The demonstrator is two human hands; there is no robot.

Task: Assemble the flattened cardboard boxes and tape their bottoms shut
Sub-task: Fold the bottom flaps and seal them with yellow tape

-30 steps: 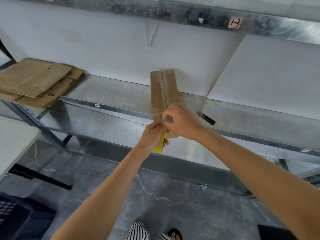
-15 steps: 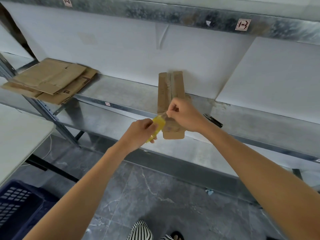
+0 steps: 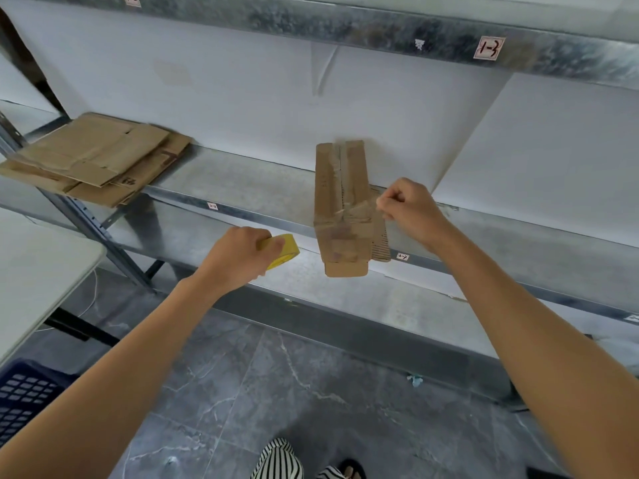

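Observation:
A narrow brown cardboard box [image 3: 340, 188] lies on the metal shelf [image 3: 242, 181], its near end jutting over the front edge, its two flaps meeting along the middle. My left hand [image 3: 238, 259] grips a yellow roll of tape [image 3: 285, 250] to the left of the box. My right hand [image 3: 409, 209] sits at the box's right side, fingers curled and pinching the end of a clear tape strip [image 3: 359, 210] that stretches across the box. A stack of flattened cardboard boxes [image 3: 93, 157] lies on the shelf at the far left.
A white table [image 3: 38, 267] stands at the left, with a dark blue plastic crate [image 3: 24, 392] below it. White boards lean against the back of the shelf. An upper shelf beam [image 3: 345, 25] carries a label. Grey tiled floor lies underneath.
My hands have drawn apart: the left moved left with the tape roll, the right moved right across the box with the tape end. The camera view has shifted left.

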